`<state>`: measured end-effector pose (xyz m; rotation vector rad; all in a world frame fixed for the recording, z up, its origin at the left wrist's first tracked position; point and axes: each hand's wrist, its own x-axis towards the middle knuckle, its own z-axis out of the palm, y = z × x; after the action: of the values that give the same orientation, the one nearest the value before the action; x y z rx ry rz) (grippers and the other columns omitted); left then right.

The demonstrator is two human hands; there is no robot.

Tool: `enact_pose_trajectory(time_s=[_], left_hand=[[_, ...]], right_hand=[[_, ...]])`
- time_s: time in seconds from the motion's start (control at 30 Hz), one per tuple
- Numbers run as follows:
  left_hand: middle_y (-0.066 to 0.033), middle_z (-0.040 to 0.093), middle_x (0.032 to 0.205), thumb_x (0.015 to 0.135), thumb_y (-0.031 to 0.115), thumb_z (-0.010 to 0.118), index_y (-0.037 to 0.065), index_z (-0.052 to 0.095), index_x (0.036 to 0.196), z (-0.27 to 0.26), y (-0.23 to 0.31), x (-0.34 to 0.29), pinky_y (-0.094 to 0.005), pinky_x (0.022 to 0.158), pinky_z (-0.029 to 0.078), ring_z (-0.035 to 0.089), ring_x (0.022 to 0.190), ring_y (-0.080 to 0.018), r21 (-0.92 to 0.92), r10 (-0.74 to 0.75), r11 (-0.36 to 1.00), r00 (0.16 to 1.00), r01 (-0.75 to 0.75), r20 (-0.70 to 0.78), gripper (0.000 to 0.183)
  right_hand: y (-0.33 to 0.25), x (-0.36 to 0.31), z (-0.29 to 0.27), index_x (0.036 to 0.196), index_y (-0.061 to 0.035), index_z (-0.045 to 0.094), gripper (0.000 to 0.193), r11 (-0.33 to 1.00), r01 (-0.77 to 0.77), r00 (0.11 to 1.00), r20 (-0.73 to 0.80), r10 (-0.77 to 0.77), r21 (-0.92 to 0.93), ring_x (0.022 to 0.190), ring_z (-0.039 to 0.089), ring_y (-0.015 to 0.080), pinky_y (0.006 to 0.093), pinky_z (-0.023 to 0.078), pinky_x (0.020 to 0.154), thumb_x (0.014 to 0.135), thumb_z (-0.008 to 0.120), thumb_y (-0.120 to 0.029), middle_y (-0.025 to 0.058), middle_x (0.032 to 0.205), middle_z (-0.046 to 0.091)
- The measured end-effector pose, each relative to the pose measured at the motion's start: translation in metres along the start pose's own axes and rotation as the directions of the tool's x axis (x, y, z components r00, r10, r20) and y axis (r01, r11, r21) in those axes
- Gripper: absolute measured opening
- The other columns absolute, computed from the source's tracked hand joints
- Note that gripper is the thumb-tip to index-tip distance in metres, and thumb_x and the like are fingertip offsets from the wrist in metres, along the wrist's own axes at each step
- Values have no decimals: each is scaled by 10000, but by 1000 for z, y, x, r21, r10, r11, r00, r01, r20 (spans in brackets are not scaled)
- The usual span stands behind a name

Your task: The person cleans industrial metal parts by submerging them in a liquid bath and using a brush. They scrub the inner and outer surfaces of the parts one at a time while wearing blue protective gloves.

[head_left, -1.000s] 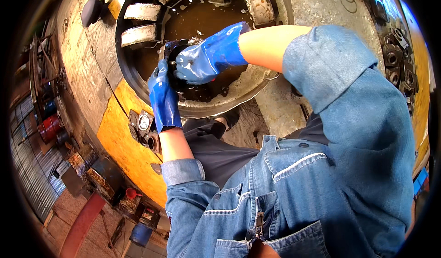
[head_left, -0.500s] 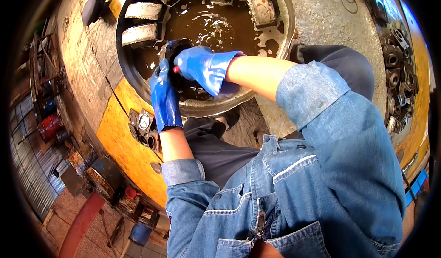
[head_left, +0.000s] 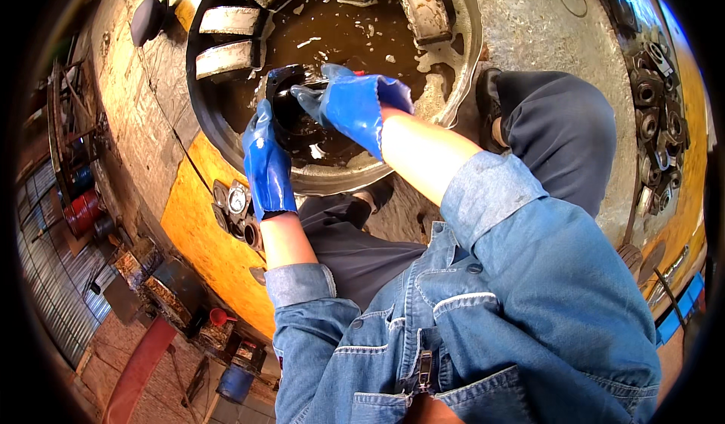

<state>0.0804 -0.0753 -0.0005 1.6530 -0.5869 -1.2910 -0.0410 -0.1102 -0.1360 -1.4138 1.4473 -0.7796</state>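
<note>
Over a round metal basin (head_left: 332,181) of brown liquid, both my hands wear blue rubber gloves. My left hand (head_left: 266,156) is closed on the near left side of a dark, wet ring-shaped metal part (head_left: 281,79), which is partly sunk in shadow. My right hand (head_left: 343,107) is at the right of this part, its fingers bent round something mostly hidden. A small red bit (head_left: 359,73) shows behind that glove, too little to name. Along the basin's far wall stand several thick curved metal pieces (head_left: 228,21) with pale faces.
Small metal parts (head_left: 237,201) lie on a yellow board left of the basin. Several dark ring-ended parts (head_left: 648,92) line the right side. A dark rounded object (head_left: 148,19) sits at far left. My right knee (head_left: 563,122) is beside the basin.
My right hand has drawn back to the right, off the ring-shaped part, and its wrist has turned. The red bit has moved right with it. My left hand stays nearly in place.
</note>
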Motion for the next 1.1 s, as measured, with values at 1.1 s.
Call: enact_pose_trajectory(time_s=[1.1], left_hand=[[-116, 739, 1140, 1088, 364, 596, -42, 676, 1282, -3, -10, 12, -330, 888, 558, 686, 973, -201, -125, -10, 992, 999, 15, 40, 458]], right_hand=[[-37, 58, -31, 835, -63, 657, 102, 83, 973, 214, 708, -673, -215, 772, 693, 243, 345, 571, 645, 905, 617, -126, 94, 860, 691]])
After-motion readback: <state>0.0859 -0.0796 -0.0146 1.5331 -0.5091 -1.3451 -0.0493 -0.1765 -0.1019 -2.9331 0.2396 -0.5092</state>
